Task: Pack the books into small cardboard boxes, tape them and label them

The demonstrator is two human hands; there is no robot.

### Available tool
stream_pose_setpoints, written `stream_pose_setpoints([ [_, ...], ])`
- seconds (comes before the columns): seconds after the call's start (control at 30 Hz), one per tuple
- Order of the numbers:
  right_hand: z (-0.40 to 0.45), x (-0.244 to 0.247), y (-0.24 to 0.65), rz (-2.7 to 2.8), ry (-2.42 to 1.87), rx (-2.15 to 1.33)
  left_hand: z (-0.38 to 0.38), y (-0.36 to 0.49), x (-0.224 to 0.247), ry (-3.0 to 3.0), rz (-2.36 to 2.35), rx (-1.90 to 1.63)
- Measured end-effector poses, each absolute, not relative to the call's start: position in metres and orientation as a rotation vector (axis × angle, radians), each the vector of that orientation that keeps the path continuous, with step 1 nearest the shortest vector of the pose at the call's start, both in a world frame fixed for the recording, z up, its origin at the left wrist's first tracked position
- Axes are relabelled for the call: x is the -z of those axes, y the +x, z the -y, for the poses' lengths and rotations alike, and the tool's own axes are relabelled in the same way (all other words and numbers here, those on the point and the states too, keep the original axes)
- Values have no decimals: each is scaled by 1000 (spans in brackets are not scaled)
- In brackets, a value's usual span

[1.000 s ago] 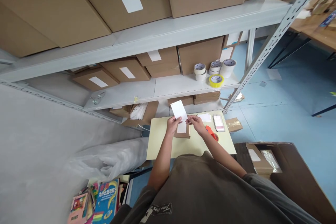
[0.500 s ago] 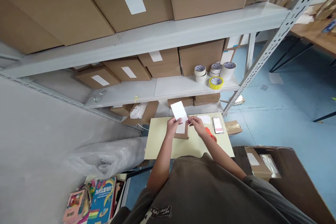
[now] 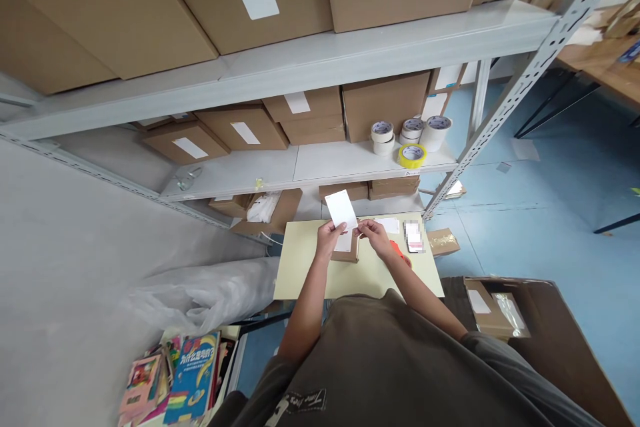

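Observation:
Over the small cream table (image 3: 300, 260), my left hand (image 3: 329, 239) pinches a blank white label (image 3: 341, 208) by its lower edge, thumb on top. My right hand (image 3: 373, 235) is closed at the label's lower right corner, with its fingertips pinched there. Beneath both hands lies a small brown cardboard box (image 3: 345, 256) with a white label (image 3: 343, 242) on its top, partly covered by my left hand and the held label. A red-orange tape dispenser (image 3: 400, 253) is beside my right forearm, which hides part of it.
A phone (image 3: 414, 237) and white labels (image 3: 389, 225) lie on the table's right side. Ahead stands a grey metal shelf (image 3: 330, 170) with boxes and tape rolls (image 3: 412, 155). A large open carton (image 3: 560, 340) is at right; bubble wrap (image 3: 210, 293) and books (image 3: 193, 380) are at left.
The view has shifted slightly. Both hands stay at the label in nearly the same pose, and the box beneath has not visibly moved.

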State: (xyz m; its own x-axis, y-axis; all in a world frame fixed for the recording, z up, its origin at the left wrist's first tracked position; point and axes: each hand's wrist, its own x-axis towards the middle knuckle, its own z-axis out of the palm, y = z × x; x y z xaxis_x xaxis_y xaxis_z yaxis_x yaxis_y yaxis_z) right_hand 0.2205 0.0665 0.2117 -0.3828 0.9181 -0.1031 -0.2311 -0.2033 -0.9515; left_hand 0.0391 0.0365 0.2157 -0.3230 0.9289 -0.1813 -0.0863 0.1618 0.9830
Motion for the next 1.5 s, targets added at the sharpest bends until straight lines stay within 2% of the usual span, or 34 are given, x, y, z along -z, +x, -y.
stream_pose_setpoints([
  [0.17,-64,-220,222,1287,-844,-1654,-32,47,-227,1127,-1806,-1378],
  [0.33,-66,-222,222,1356,-815,-1592,-22,59,-250,1403,-1494,-1255],
  [0.67,-64,-233,220,1359,-821,-1579,-18,71,-252,1352,-1548,-1436],
  [1.07,-61,-238,222,1366,-871,-1589,-12,71,-254,1276,-1537,-1405],
  [1.33,-54,-237,224,1488,-947,-1441,-8,70,-252,1389,-1536,-1375],
  [1.5,-51,-240,225,1608,-938,-1347,-8,69,-246,1115,-1572,-1373],
])
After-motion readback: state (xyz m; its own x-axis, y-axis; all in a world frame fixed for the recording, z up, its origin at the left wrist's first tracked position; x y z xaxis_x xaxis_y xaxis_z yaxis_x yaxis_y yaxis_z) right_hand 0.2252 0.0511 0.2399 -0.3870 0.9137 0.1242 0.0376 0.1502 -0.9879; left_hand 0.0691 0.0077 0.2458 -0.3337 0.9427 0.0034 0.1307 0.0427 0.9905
